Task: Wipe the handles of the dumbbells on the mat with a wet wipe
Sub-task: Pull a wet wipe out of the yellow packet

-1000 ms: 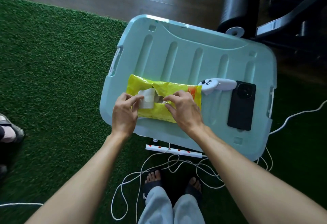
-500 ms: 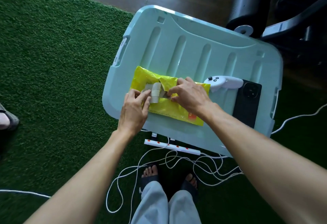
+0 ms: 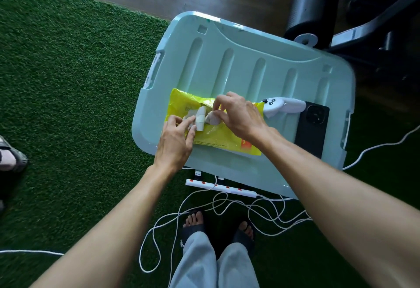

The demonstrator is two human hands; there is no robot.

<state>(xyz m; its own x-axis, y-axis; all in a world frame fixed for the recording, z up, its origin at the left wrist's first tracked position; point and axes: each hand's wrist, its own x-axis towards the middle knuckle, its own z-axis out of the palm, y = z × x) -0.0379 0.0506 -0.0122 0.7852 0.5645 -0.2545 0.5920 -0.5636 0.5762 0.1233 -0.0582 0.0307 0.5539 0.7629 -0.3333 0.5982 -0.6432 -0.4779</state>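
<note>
Two hands: both at work on the yellow wipe pack, near the front edge of the blue bin lid.
Left hand: fingers hold the flap back.
Right hand: pinches a wet wipe at the opening.
Tip: probably pull straight up, pack pinned flat.
Dumbbells: not in view.

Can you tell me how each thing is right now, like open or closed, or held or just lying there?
Wipes pack: lying on the lid, flap open.
Flap: peeled back, held by the left hand.
Wet wipe: partly out, pinched by the right hand.
Bin lid: closed on the bin.
Phone: lying flat, camera up.
Controller: lying untouched.
Power strip: on the floor, cables plugged in.
</note>
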